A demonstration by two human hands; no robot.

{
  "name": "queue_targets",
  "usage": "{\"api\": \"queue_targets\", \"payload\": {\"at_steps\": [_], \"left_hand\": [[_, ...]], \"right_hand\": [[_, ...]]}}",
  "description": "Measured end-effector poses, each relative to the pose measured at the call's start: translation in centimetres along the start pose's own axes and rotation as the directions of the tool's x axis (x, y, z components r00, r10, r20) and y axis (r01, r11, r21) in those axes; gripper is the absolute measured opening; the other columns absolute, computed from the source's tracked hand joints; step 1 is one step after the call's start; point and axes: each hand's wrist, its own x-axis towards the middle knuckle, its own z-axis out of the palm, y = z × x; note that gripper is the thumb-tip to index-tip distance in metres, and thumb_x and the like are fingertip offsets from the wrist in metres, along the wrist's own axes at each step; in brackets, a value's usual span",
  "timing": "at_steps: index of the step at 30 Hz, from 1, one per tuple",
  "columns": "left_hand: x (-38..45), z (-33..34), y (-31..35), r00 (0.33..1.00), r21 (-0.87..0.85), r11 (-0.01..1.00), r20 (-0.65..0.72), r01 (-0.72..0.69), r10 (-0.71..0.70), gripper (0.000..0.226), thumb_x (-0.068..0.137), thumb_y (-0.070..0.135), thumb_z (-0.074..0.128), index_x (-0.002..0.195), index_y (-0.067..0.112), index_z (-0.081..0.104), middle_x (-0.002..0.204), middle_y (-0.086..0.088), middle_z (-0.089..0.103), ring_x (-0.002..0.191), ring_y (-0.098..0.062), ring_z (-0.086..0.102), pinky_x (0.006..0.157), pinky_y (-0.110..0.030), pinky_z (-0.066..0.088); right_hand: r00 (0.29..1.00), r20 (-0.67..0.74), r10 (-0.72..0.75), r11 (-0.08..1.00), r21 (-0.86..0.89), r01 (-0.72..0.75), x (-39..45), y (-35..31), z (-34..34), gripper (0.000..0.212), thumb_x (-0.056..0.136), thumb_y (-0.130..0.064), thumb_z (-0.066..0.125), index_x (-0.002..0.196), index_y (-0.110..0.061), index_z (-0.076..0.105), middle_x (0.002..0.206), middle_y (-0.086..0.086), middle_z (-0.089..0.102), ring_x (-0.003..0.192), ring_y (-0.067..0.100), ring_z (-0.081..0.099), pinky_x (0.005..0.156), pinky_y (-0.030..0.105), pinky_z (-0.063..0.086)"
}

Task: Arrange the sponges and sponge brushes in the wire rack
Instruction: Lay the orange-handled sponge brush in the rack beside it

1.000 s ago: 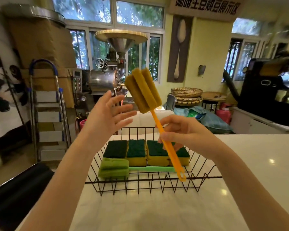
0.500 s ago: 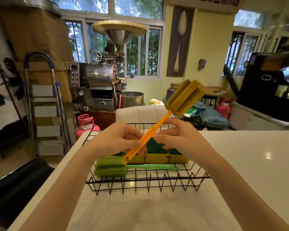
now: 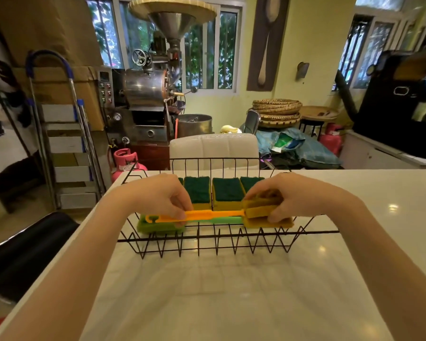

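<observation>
A black wire rack (image 3: 207,238) stands on the white counter. Along its back lie several yellow sponges with dark green tops (image 3: 228,190). A green sponge brush (image 3: 158,226) lies along the front, its handle pointing right. The orange sponge brush (image 3: 217,214) now lies level just above the green one, its yellow sponge head at the right. My left hand (image 3: 165,199) pinches the orange handle near its left end. My right hand (image 3: 290,195) grips the yellow sponge head.
The white counter (image 3: 219,291) stretches toward me and to the right. Behind the rack stands a white padded chair back (image 3: 214,151). A black seat (image 3: 22,252) sits low at the left. Ladder, coffee roaster and baskets fill the background.
The orange brush swung from tilted up to the right down to level inside the rack. My right hand slid from the handle to the sponge head; my left hand moved to the handle's end.
</observation>
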Motion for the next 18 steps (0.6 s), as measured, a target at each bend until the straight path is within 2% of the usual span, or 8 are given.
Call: {"api": "queue_targets", "payload": {"at_steps": [2, 4, 6, 8, 10, 12, 14, 18], "left_hand": [[0.5, 0.5, -0.2, 1.0, 0.011, 1.0, 0.015, -0.002, 0.001, 0.023, 0.081, 0.018, 0.061, 0.103, 0.022, 0.067, 0.081, 0.019, 0.065, 0.077, 0.002, 0.061, 0.081, -0.019, 0.05], [0.9, 1.0, -0.3, 1.0, -0.026, 0.999, -0.005, -0.025, 0.025, 0.023, 0.08, 0.014, 0.061, 0.1, 0.025, 0.066, 0.088, 0.013, 0.069, 0.076, 0.005, 0.061, 0.083, -0.019, 0.049], [1.1, 1.3, -0.2, 0.997, -0.048, 0.997, -0.039, -0.063, 0.061, 0.023, 0.079, 0.011, 0.062, 0.089, 0.032, 0.061, 0.093, 0.009, 0.069, 0.072, 0.01, 0.061, 0.082, -0.019, 0.049], [1.3, 1.5, 0.1, 0.996, -0.035, 0.996, -0.041, -0.083, 0.082, 0.025, 0.079, 0.009, 0.062, 0.079, 0.034, 0.058, 0.089, 0.013, 0.065, 0.068, 0.013, 0.06, 0.076, -0.016, 0.048], [1.3, 1.7, 0.6, 0.997, 0.016, 0.997, 0.013, -0.072, 0.072, 0.02, 0.08, 0.011, 0.061, 0.083, 0.029, 0.066, 0.083, 0.018, 0.063, 0.07, 0.007, 0.06, 0.072, -0.014, 0.048], [1.4, 2.0, 0.9, 0.997, 0.064, 0.997, 0.058, -0.051, 0.047, 0.021, 0.08, 0.011, 0.06, 0.093, 0.024, 0.07, 0.087, 0.016, 0.066, 0.079, 0.001, 0.061, 0.078, -0.017, 0.049], [1.6, 2.5, 1.3, 0.995, 0.104, 0.994, 0.1, -0.029, 0.018, 0.025, 0.082, 0.01, 0.056, 0.101, 0.019, 0.069, 0.101, 0.005, 0.07, 0.091, -0.007, 0.061, 0.089, -0.022, 0.048], [2.0, 3.0, 1.3, 0.983, 0.141, 0.989, 0.171, 0.042, -0.066, 0.031, 0.083, 0.008, 0.05, 0.109, 0.013, 0.065, 0.114, -0.006, 0.067, 0.102, -0.019, 0.06, 0.095, -0.031, 0.047]], "right_hand": [[1.0, 0.006, 0.031, 1.0, -0.001, -0.031, 0.7, 0.3, 0.6, 0.047, 0.072, -0.016, 0.072, 0.111, -0.036, 0.053, 0.111, -0.004, 0.057, 0.105, 0.019, 0.055, 0.088, 0.035, 0.051], [0.998, 0.006, 0.055, 0.998, -0.014, -0.054, 1.0, 0.5, 0.8, 0.042, 0.069, -0.018, 0.075, 0.1, -0.035, 0.052, 0.107, -0.003, 0.058, 0.101, 0.02, 0.055, 0.085, 0.033, 0.051], [0.998, 0.015, 0.068, 0.997, -0.045, -0.067, 1.2, 0.7, 1.1, 0.04, 0.067, -0.019, 0.077, 0.093, -0.033, 0.05, 0.104, -0.003, 0.057, 0.097, 0.02, 0.055, 0.079, 0.029, 0.049], [0.997, 0.026, 0.066, 0.995, -0.083, -0.064, 1.4, 0.9, 1.5, 0.036, 0.068, -0.018, 0.077, 0.091, -0.029, 0.052, 0.099, -0.003, 0.055, 0.092, 0.019, 0.053, 0.067, 0.023, 0.044], [0.998, 0.039, 0.05, 0.993, -0.108, -0.045, 1.6, 0.8, 1.9, 0.031, 0.068, -0.016, 0.076, 0.088, -0.028, 0.054, 0.094, -0.003, 0.054, 0.088, 0.018, 0.052, 0.06, 0.019, 0.04], [0.997, 0.064, 0.044, 0.995, -0.092, -0.038, 1.9, 0.8, 2.2, 0.03, 0.067, -0.016, 0.077, 0.086, -0.027, 0.056, 0.091, -0.003, 0.055, 0.088, 0.018, 0.053, 0.059, 0.019, 0.04], [0.994, 0.092, 0.05, 0.997, -0.066, -0.044, 2.1, 0.8, 2.3, 0.031, 0.066, -0.018, 0.078, 0.086, -0.028, 0.057, 0.089, -0.005, 0.054, 0.09, 0.019, 0.054, 0.062, 0.02, 0.041], [0.992, 0.109, 0.059, 0.998, -0.04, -0.055, 2.5, 0.8, 2.7, 0.031, 0.067, -0.017, 0.078, 0.089, -0.028, 0.059, 0.092, -0.005, 0.055, 0.098, 0.021, 0.056, 0.073, 0.027, 0.044]]}}
